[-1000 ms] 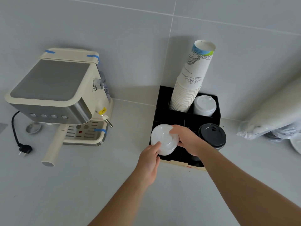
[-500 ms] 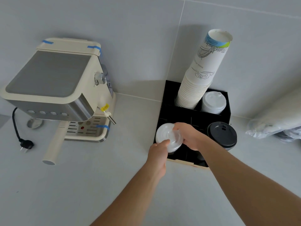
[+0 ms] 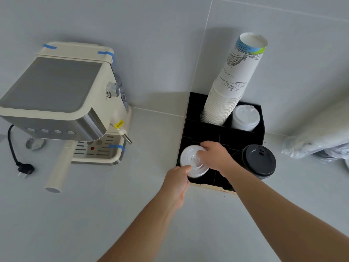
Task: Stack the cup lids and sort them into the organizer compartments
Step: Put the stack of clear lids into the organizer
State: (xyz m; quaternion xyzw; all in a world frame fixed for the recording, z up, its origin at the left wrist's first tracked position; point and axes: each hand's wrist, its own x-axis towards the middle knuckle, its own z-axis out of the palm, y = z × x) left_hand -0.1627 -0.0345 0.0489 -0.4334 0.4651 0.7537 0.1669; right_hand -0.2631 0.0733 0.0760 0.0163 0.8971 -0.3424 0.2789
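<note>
Both hands grasp the clear cup lids (image 3: pixel 192 163) at the black organizer's (image 3: pixel 223 133) front-left compartment on the counter (image 3: pixel 113 214), left hand (image 3: pixel 176 183) pinching the near rim, right hand (image 3: pixel 217 157) curled over the top.

Two bare forearms, sleeveless in view; left grip (image 3: pixel 176 179) and right grip (image 3: pixel 217 157) ungloved, ringless

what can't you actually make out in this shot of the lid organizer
Head view only:
- How many clear lids are stacked: both hands cover the sides.
- Front middle compartments of the organizer: hidden by the right hand.
- Bagged items at right: cut off by the edge.
- Cup stack print: too small.
</note>
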